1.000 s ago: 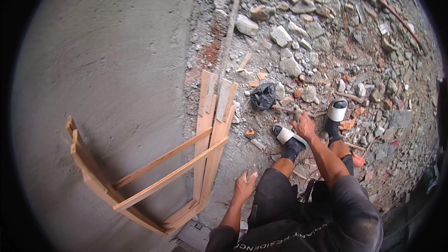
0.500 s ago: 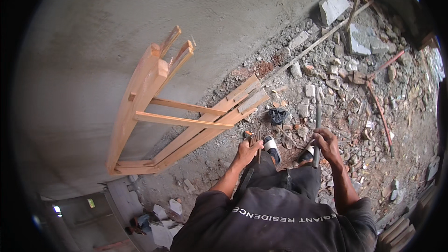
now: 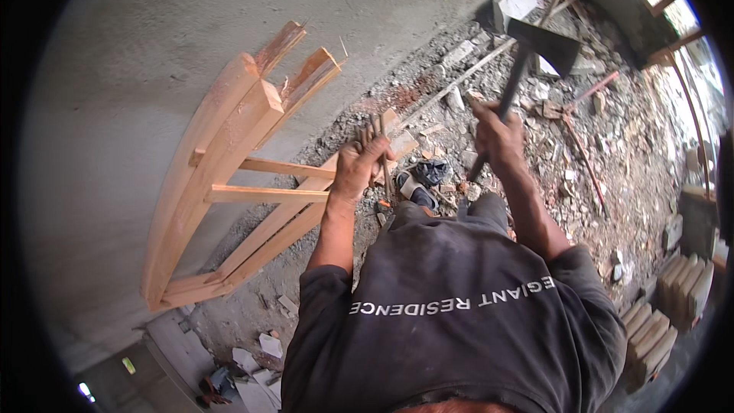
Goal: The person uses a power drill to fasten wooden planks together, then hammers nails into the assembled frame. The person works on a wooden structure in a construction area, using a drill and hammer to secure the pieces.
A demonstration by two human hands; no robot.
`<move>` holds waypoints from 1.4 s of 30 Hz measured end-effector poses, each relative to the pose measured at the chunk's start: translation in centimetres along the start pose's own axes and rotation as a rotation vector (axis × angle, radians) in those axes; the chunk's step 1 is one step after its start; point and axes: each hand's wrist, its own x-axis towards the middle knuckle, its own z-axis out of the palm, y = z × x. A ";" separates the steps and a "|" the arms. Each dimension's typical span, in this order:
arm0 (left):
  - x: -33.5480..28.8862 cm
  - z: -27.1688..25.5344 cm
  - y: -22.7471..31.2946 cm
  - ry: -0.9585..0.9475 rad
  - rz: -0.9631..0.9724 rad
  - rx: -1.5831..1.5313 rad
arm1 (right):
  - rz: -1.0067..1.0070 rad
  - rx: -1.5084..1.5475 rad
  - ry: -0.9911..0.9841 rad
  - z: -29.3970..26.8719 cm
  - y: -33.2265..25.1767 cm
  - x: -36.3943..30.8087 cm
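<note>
higher now: r. hand [image 3: 500, 138] w/ dark, flat-bladed tool [image 3: 514, 84]

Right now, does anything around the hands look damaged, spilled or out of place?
Yes: the wooden frame at left looks rough, perhaps splintered, at its upper ends; elsewhere it looks smoother. Broken rubble lies strewn at right. The dark-headed tool in the right hand and thin rods in the left hand show no clear damage.
</note>
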 end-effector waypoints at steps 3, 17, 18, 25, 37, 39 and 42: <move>1.0 -1.3 1.4 0.030 -0.011 -0.145 | 0.016 -0.066 -0.084 6.5 -0.2 1.0; 4.5 -6.4 4.4 0.175 -0.010 0.032 | 0.083 -0.246 -0.353 16.0 -0.9 8.0; 4.7 -7.2 4.7 0.282 0.052 0.039 | 0.065 -0.248 -0.352 16.4 -1.7 8.9; 8.3 -14.1 16.6 0.640 0.160 0.575 | -0.089 -0.090 -0.381 21.1 -6.2 17.8; 21.6 -17.8 21.6 0.135 -0.185 0.990 | 0.069 0.116 -0.379 28.0 -2.8 24.0; 22.8 -19.0 20.7 0.072 -0.158 1.017 | 0.080 0.159 -0.351 28.8 -2.2 24.3; 23.9 -20.1 20.7 0.001 -0.202 1.128 | 0.071 0.219 -0.313 29.6 -1.1 24.8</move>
